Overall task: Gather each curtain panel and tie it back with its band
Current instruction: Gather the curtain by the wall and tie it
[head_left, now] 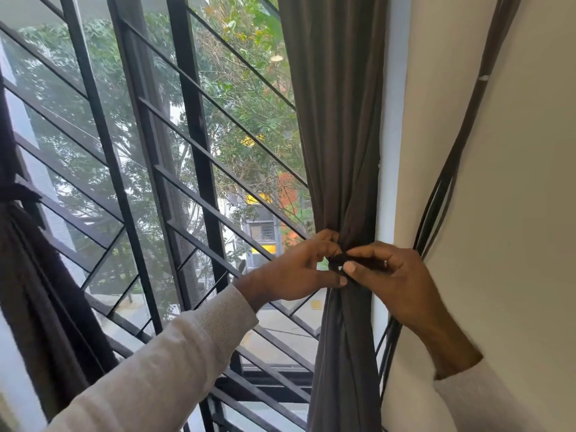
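both hands meet at the gathered right curtain (339, 120) by the wall (514, 182). the left hand (296, 272) curls its fingers (327, 244) round the bunched cloth, and the right hand (392, 275) pinches the dark band (358, 261) across it. the knot itself is hard to make out. the left curtain (37, 275), half cut off, already hangs tied before the window bars (193, 120).
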`<state>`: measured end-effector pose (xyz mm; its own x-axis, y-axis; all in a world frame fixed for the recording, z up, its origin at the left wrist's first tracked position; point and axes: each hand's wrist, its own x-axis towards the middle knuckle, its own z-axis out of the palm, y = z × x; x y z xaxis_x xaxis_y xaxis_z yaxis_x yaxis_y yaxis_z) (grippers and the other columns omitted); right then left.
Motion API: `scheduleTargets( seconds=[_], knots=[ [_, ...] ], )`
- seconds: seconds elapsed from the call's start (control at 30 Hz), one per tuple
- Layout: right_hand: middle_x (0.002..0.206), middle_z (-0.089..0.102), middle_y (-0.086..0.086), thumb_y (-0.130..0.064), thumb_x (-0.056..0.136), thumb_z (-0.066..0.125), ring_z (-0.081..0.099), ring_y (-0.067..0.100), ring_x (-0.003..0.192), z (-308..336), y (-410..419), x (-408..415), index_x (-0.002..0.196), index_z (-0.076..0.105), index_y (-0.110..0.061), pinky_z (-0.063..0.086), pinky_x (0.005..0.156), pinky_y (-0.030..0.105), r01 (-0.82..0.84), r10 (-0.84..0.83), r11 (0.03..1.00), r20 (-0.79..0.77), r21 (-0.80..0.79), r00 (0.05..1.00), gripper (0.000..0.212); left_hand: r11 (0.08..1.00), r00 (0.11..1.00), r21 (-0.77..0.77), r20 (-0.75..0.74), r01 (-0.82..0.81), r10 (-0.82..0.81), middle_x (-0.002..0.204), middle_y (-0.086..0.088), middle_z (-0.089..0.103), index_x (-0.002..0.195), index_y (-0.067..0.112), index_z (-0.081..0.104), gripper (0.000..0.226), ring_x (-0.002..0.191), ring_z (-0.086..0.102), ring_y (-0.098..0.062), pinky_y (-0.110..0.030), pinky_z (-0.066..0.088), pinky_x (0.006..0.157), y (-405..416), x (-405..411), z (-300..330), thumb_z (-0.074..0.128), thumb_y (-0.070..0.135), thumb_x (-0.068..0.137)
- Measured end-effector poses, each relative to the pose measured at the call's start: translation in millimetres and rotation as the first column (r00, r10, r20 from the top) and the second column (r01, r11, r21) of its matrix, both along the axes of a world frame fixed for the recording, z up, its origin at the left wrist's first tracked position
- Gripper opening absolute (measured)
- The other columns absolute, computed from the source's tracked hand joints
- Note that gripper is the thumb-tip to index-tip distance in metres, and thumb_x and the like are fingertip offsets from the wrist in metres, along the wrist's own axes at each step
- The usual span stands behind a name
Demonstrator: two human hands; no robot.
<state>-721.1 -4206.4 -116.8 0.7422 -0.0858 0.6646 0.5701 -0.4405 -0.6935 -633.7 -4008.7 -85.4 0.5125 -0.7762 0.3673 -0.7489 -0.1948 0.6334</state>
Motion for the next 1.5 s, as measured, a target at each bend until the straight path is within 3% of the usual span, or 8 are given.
scheduleTargets(
  seconds=[0.2,0.37,0.63,0.77,0.87,1.0,1.27,1.5],
  knots=[
    [0.081,0.073,-0.018,-0.008,0.095,0.076,0.07,0.003,0.081,1,-4,9,0.093,0.08,-0.023,0.05,0.074,0.008,0.06,-0.044,0.99,0.12,-0.129,0.992,0.016,0.99,0.999,-0.134,-0.001,0.044,-0.044,0.119,0.002,0.059,0.085,0.047,0.076,0.044,0.115,0.059,-0.022,-0.037,0.05,0.103,-9,0,-3,0.071,0.003,0.09],
    [0.082,0.073,0.006,-0.013,0.103,0.063,0.06,0.025,0.079,-4,-13,20,0.09,0.081,-0.009,0.05,0.072,0.033,-0.153,0.241,0.934,-0.254,0.322,0.937,0.022,0.985,0.991,-0.173,0.132,0.025,-0.002,0.113,-0.004,0.064,0.1,0.025,0.073,0.024,0.108,0.064,-0.029,-0.044,0.055,0.098,-10,3,-9,0.079,0.005,0.087],
    [0.09,0.077,0.017,-0.01,0.102,0.058,0.073,0.024,0.074,9,-15,21,0.105,0.075,0.005,0.061,0.065,0.037,-0.111,0.489,0.717,-0.383,0.688,0.784,0.023,0.95,0.957,-0.313,0.278,0.009,0.083,0.103,-0.007,0.071,0.106,0.008,0.066,0.042,0.097,0.068,-0.032,-0.055,0.055,0.087,-1,-4,-17,0.097,0.021,0.081],
    [0.092,0.074,0.019,-0.013,0.092,0.067,0.069,0.028,0.082,15,-11,24,0.102,0.079,0.003,0.056,0.082,0.046,-0.127,0.532,0.72,-0.425,0.682,0.732,0.023,0.942,0.785,-0.335,0.578,-0.019,0.221,0.11,-0.001,0.076,0.115,0.012,0.074,0.028,0.1,0.074,-0.023,-0.047,0.042,0.12,0,-7,-22,0.086,0.023,0.093],
    [0.092,0.073,0.016,-0.02,0.078,0.076,0.067,0.024,0.079,15,-7,28,0.098,0.081,-0.001,0.051,0.076,0.04,-0.126,0.534,0.735,-0.454,0.666,0.713,0.028,0.945,0.622,-0.328,0.742,0.01,0.251,0.112,-0.016,0.074,0.104,0.003,0.079,0.011,0.091,0.071,-0.037,-0.053,0.05,0.101,0,-5,-31,0.074,0.013,0.101],
    [0.1,0.073,0.021,-0.022,0.081,0.08,0.061,0.025,0.082,5,-7,30,0.118,0.072,0.01,0.053,0.071,0.037,-0.127,0.51,0.745,-0.437,0.655,0.741,0.05,0.922,0.617,-0.386,0.718,-0.034,0.323,0.125,-0.024,0.071,0.103,0.001,0.079,0.014,0.106,0.071,-0.046,-0.059,0.05,0.108,8,-2,-52,0.067,0.008,0.102],
    [0.087,0.068,0.02,-0.009,0.078,0.076,0.063,0.03,0.077,-39,10,3,0.096,0.073,0.001,0.059,0.063,0.031,-0.201,0.505,0.734,-0.323,0.649,0.8,0.021,0.792,0.684,-0.601,0.534,-0.107,0.498,0.153,-0.018,0.056,0.113,0.018,0.073,0.017,0.141,0.058,-0.042,-0.059,0.052,0.109,19,-56,-123,0.069,0.011,0.098],
    [0.078,0.06,0.024,0.002,0.084,0.074,0.066,0.041,0.078,-55,14,-4,0.092,0.056,-0.002,0.059,0.057,0.032,-0.11,0.294,0.757,-0.185,0.644,0.938,0.02,0.543,0.822,-0.773,0.049,-0.328,0.567,0.116,-0.007,0.074,0.09,0.009,0.076,0.011,0.12,0.071,-0.034,-0.054,0.055,0.101,33,-73,-134,0.074,-0.001,0.094]
  ],
)
